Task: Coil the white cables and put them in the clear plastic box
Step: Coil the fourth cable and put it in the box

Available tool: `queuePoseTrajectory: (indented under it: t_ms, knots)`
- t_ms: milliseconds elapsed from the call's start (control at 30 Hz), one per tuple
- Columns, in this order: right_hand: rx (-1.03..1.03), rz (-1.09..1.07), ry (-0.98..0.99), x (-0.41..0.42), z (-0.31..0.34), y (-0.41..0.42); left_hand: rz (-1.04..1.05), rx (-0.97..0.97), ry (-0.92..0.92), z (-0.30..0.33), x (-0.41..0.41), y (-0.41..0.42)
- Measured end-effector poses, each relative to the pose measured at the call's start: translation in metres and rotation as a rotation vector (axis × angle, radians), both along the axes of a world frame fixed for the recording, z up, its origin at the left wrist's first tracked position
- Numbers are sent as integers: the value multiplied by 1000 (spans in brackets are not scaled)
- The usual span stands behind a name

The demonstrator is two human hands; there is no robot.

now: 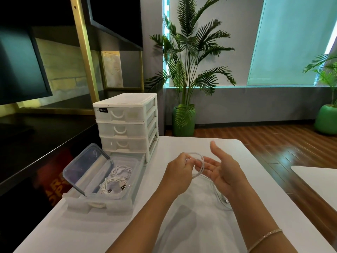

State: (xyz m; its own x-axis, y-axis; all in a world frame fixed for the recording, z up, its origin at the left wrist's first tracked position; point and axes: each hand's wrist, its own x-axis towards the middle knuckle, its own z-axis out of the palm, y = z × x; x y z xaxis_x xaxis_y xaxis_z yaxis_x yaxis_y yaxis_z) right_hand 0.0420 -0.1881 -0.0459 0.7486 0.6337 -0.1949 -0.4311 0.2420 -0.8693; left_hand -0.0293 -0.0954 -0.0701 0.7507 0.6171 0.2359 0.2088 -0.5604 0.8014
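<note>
My left hand (pixel 179 172) pinches a loop of white cable (pixel 200 168) above the white table. My right hand (pixel 221 168) is spread, palm facing left, with the loop running around its fingers. The cable's loose end trails down under my right wrist to a plug (pixel 226 200) lying on the table. The clear plastic box (pixel 125 191) lies at the left, inside a pulled-out drawer (pixel 102 205). Its lid (pixel 85 165) leans upright against the box's left side. Two coiled white cables (pixel 114 186) lie inside the box.
A white drawer unit (pixel 127 123) stands behind the box at the table's far left. A black counter runs along the left. A second white table corner (pixel 317 175) shows at the right. Potted palms stand on the wooden floor beyond.
</note>
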Motion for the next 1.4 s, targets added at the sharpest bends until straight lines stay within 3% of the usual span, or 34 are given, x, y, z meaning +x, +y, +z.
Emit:
queuePoseTrajectory:
  t_ms: [200,367,567,767,933,1067,1267,1400]
  knots:
    - [-219,-24,-524,-8,-5,5,4,-264,-75,-2,2,3]
    - [-436,-151,-966,-12,-17,14,78,-292,-97,-4,4,1]
    - [-586,-220,-1214,-10,-19,14,118,-362,-160,6,0,6]
    - [-660,-165,-1187,-11,-16,14,-3,-323,-212,1,-1,10]
    - [-530,-13,-853,-10,-11,9,-75,-60,-108,0,-5,11]
    - [-470,-74,-763,-5,-11,5,-112,41,-36,0,-7,12]
    - [-344,-210,-670,6,-12,-1,-241,-74,36,1,-7,9]
    - [-288,-258,-647,4,-15,3,-276,-87,-20,1,-7,6]
